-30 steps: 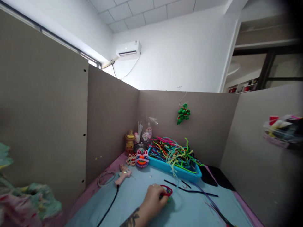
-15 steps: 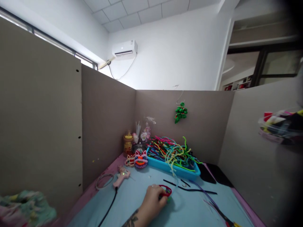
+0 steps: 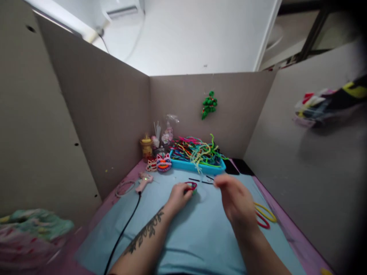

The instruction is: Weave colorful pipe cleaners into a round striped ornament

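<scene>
My left hand (image 3: 180, 195) rests low over the blue cloth, its fingers and thumb closed on a small red-and-green pipe-cleaner piece (image 3: 191, 186). A red loop of it shows past the fingertips. My right hand (image 3: 236, 198) is raised to the right of it, blurred by motion. Nothing shows in its fingers, and their exact pose is smeared. Beside the right wrist lies a hand tool with red and yellow handles (image 3: 266, 214); its head is hidden behind the hand. Black pipe-cleaner lengths (image 3: 200, 181) lie beyond my hands.
A blue tray (image 3: 197, 166) heaped with coloured pipe cleaners stands at the back. Left of it sit lion-face figures (image 3: 163, 163) and a jar (image 3: 147, 148). A pink glue gun (image 3: 144, 183) trails a black cord (image 3: 125, 229). Grey partitions (image 3: 200, 130) enclose the table.
The view has tilted down. My right hand has come into view on the right, over the area of the black strips and the tool. The left hand keeps hold of its piece.
</scene>
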`<state>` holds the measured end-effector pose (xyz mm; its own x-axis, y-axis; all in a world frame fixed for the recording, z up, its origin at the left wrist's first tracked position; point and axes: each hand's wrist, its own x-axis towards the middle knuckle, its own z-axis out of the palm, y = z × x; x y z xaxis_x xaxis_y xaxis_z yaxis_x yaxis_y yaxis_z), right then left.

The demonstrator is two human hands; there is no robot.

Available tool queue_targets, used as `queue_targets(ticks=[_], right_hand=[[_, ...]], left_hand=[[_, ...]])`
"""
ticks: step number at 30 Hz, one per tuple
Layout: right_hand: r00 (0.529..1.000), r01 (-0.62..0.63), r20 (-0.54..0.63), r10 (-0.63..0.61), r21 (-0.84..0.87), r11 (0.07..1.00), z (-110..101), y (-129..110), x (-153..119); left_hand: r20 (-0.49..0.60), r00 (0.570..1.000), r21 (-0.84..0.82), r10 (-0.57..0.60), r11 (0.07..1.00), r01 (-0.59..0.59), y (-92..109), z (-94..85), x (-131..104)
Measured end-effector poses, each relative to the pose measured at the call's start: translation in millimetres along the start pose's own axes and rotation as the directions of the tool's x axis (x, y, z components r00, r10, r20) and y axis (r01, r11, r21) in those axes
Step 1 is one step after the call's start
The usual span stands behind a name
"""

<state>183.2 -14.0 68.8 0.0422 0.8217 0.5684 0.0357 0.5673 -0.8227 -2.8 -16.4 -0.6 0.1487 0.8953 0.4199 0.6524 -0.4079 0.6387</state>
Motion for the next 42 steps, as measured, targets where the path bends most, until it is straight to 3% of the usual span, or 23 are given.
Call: queue_targets(ticks=[5, 7, 10, 15, 19, 26, 32, 35, 38, 42], right_hand=[[0.956, -0.292, -0.073, 0.283, -0.255, 0.922, -5, 35, 10], [0.943, -0.329, -0.122, 0.308, -0.226, 0.917, -3, 53, 15], [0.913, -0.409, -0.052, 0.406, -0.107, 0.906, -2, 69, 14], [0.852, -0.524, 0.040, 0.522, 0.082, 0.848, -6, 76, 15], [0.859, -0.490, -0.064, 0.508, 0.184, 0.852, -18, 80, 21], [0.906, -0.368, -0.248, 0.343, -0.064, 0.928, -37, 85, 23], [0.897, -0.330, -0.333, 0.291, -0.066, 0.942, -44, 84, 26], [0.903, -0.315, -0.275, 0.330, 0.097, 0.944, -41, 77, 24], [0.955, -0.263, -0.096, 0.282, 0.170, 0.949, -33, 64, 17], [0.990, -0.020, 0.140, 0.031, -0.082, 0.996, -19, 47, 2]], left_hand=[[0.021, 0.995, 0.040, 0.096, 0.995, -0.096, 4, -0.9, 3], [0.025, 0.991, 0.069, 0.132, 0.989, -0.134, 6, -0.8, 4], [0.082, 0.980, 0.127, 0.179, 0.974, -0.189, 8, 1.8, 3], [0.179, 0.958, 0.172, 0.223, 0.952, -0.254, 5, 7.3, 2], [0.200, 0.954, 0.169, 0.225, 0.951, -0.259, 2, 8.3, 3], [0.245, 0.948, 0.222, 0.203, 0.940, -0.259, 4, 9.3, 4], [0.226, 0.953, 0.153, 0.201, 0.959, -0.239, 7, 8.9, 5], [0.138, 0.980, -0.035, 0.140, 0.990, -0.137, 7, 7.4, 6], [0.110, 0.994, -0.241, -0.020, 0.970, 0.046, 5, 5.5, 7], [0.187, 0.977, -0.384, -0.104, 0.908, 0.170, 1, 4.2, 8]])
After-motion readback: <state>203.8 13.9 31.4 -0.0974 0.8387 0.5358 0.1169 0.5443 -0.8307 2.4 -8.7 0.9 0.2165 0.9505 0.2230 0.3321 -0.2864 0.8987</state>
